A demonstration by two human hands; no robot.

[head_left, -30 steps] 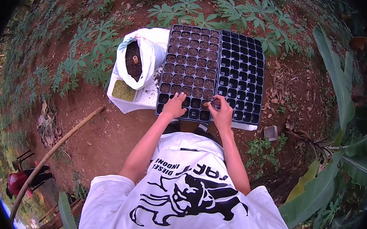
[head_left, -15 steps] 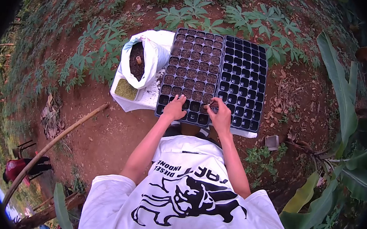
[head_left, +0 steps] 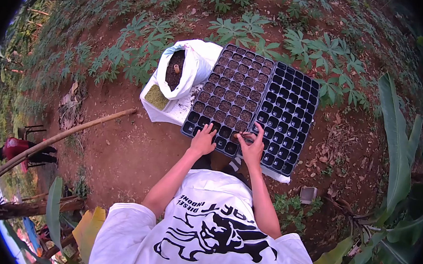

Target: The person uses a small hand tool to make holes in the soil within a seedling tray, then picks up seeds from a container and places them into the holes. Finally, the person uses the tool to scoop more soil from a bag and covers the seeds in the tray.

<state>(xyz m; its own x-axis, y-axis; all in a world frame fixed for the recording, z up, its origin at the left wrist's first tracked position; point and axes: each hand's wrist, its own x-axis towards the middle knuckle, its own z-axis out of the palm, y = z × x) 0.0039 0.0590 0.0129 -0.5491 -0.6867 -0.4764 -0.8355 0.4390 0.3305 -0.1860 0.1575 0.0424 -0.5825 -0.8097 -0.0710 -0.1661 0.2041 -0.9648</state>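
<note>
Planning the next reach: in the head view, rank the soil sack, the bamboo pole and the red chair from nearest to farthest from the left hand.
1. Soil sack, up and left of the left hand, beside the trays.
2. Bamboo pole, lying on the ground farther left.
3. Red chair, at the far left edge.

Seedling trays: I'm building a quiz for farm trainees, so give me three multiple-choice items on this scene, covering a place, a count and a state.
1. Where is the white sack?
A. left of the trays
B. right of the trays
C. on the trays

2. How many black trays lie side by side?
A. one
B. two
C. four

3. The right tray cells look:
A. mostly empty
B. full of soil
C. sprouting

Key: 1 A, the sack stands by the left tray. 2 B, two trays adjoin. 3 A, its cells show dark and bare, while the left hand and right hand rest at the near edge.
</note>
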